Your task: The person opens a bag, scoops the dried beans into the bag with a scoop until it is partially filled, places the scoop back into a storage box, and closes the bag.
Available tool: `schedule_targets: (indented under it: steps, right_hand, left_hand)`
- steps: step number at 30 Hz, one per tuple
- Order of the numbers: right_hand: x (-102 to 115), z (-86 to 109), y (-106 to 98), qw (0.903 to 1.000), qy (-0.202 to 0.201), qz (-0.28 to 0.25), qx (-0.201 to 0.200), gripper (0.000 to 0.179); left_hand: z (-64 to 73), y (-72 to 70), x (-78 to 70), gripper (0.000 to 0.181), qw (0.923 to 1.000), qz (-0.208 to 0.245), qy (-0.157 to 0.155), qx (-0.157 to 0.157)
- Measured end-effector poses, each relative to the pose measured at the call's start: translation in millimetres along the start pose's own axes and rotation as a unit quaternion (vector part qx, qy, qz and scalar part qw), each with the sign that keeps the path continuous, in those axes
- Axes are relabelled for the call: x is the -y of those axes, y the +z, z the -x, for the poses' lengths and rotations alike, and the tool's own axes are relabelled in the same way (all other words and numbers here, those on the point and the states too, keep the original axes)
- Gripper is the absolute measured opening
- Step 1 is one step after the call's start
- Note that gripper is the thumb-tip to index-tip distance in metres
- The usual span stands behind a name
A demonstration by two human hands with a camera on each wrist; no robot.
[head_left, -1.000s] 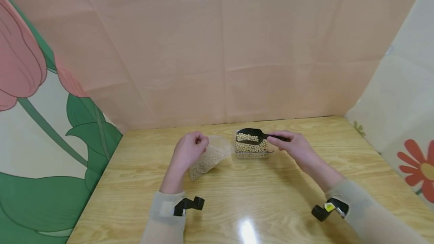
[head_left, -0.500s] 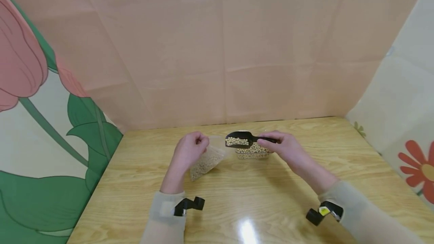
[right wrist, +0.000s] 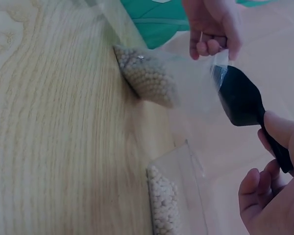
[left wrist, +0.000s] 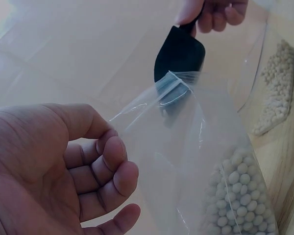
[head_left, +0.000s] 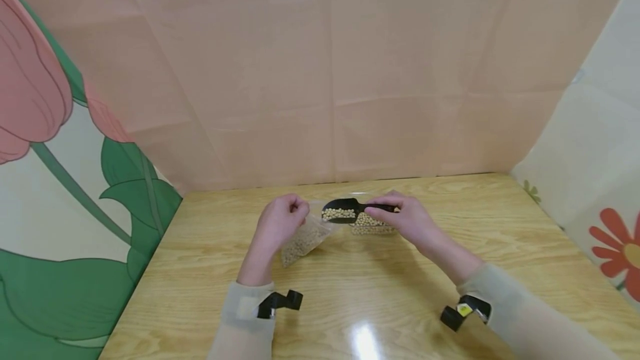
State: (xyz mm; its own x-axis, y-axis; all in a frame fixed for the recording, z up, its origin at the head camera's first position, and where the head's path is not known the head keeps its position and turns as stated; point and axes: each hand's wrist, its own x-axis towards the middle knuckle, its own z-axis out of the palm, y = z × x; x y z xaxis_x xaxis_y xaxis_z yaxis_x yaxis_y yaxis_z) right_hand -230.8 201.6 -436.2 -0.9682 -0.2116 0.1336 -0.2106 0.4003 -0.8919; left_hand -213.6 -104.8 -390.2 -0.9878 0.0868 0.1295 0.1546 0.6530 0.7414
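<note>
My left hand [head_left: 280, 221] pinches the top edge of a clear zip bag [left wrist: 191, 142] between thumb and fingers. Pale round beans, like soybeans, fill the bag's lower part [left wrist: 237, 196], which rests on the table. My right hand [head_left: 412, 221] grips the handle of a black scoop [head_left: 345, 204] loaded with the same beans. In the left wrist view the scoop's front shows through the bag's plastic at its mouth. The right wrist view has the scoop [right wrist: 241, 98] right at the bag's upper edge, below the left hand's fingers.
A clear rectangular container [head_left: 372, 230] of beans stands on the wooden table [head_left: 330, 293], just right of the bag and partly hidden under the scoop and right hand. A pink cloth backdrop [head_left: 330, 71] hangs along the table's far edge.
My right hand has carried the loaded scoop left, from over the container to the bag's mouth. The left hand has stayed in place with its pinch on the bag.
</note>
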Motion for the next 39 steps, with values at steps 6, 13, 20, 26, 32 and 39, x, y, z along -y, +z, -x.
schedule_targets:
  steps: [6, 13, 20, 26, 32, 39]
  right_hand:
    - [8.3, -0.6, 1.0, 0.9988, -0.031, 0.038, -0.005, 0.036]
    - [21.6, -2.8, 2.3, 0.996, -0.042, 0.079, -0.006, 0.035]
    - [31.1, -2.1, 3.3, 0.9927, -0.065, 0.101, -0.011, 0.028]
    - [36.9, -2.2, 3.8, 0.9875, -0.097, 0.122, -0.018, 0.027]
    - [41.9, -3.6, 1.9, 0.9845, -0.106, 0.139, -0.016, 0.026]
    - [43.7, 0.2, -5.8, 0.9861, -0.102, 0.131, -0.004, 0.028]
  left_hand:
    - [0.1, -0.5, -1.4, 0.022, 1.0, -0.004, 0.003, -0.002]
    - [0.4, -0.3, -1.0, 0.022, 1.0, -0.003, 0.002, -0.003]
    - [1.0, -0.6, -1.4, 0.023, 1.0, -0.001, 0.004, -0.001]
    - [1.4, -0.6, -1.2, 0.023, 1.0, -0.001, 0.008, -0.003]
    - [1.1, -0.5, 0.2, 0.023, 1.0, 0.003, 0.006, -0.002]
    - [1.9, -1.6, -0.9, 0.022, 1.0, 0.005, 0.003, -0.002]
